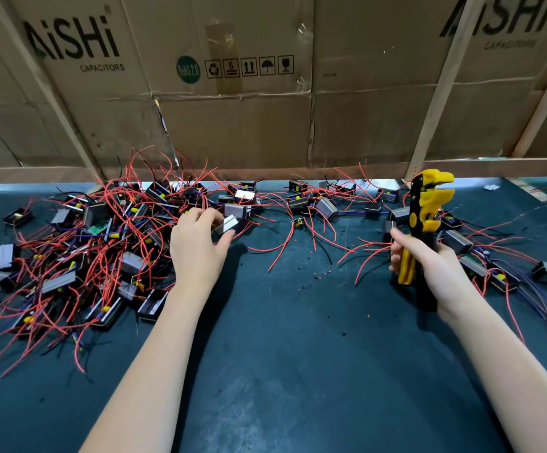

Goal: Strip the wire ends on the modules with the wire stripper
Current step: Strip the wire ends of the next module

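Broadly, we work on a dark green matte table [282, 371] backed by creased cardboard cartons [233, 125] printed with a capacitor brand. To our left lies the big heap of modules [79, 243], small boxy units with dull grey faces and black sides, snarled in thin red wires [128, 204] with a few blue and black ones; a looser scatter of modules [494, 266] lies to the right. Our right hand [429, 259] is wrapped around the handles of the wire stripper [420, 223], held upright with its chunky yellow plastic head pointing up and its jaws standing apart. Our left hand [197, 243] pinches one module [226, 223] between thumb and fingertips at the near edge of the heap. To do this step well, we judge it best to lift that module slowly so its leads slide out of the tangle, then feed one lead end squarely into the jaws before squeezing. Tiny red insulation bits [318, 273] dot the table between our hands.
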Tool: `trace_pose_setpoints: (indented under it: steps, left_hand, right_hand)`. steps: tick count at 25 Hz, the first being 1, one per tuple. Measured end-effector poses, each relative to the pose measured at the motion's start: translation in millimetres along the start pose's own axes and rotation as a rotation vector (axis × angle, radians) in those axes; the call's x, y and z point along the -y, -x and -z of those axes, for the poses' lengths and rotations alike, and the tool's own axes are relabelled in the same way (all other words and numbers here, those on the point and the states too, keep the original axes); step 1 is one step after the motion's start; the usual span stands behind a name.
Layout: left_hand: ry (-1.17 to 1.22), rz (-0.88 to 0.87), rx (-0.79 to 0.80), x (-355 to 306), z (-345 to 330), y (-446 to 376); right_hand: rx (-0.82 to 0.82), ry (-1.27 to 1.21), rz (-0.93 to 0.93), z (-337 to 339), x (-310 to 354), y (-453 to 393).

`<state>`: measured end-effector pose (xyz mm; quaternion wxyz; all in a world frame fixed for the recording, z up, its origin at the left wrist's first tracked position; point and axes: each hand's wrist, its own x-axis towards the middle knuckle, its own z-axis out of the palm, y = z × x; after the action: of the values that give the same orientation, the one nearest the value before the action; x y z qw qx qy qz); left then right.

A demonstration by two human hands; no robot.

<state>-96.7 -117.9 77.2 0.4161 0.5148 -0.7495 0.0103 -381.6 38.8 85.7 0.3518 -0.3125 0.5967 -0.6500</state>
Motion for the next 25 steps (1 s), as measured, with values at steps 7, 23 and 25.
trace_pose_setpoints:
  steps: [7, 23, 25]
  left_hand:
    - [0.254, -0.39, 0.247, -35.2, 5.0, 13.0]
    - [0.301, 0.138, 0.202, -25.2, 6.5, 11.2]
    - [0.418, 0.24, 0.219, -28.3, -0.1, 14.2]
  right_hand:
    - [-0.003, -0.016, -0.007, -0.8, 0.8, 1.1]
    - [0.01, 0.036, 0.0, -1.3, 0.3, 2.9]
    - [0.049, 0.056, 0.012, -3.7, 0.4, 4.3]
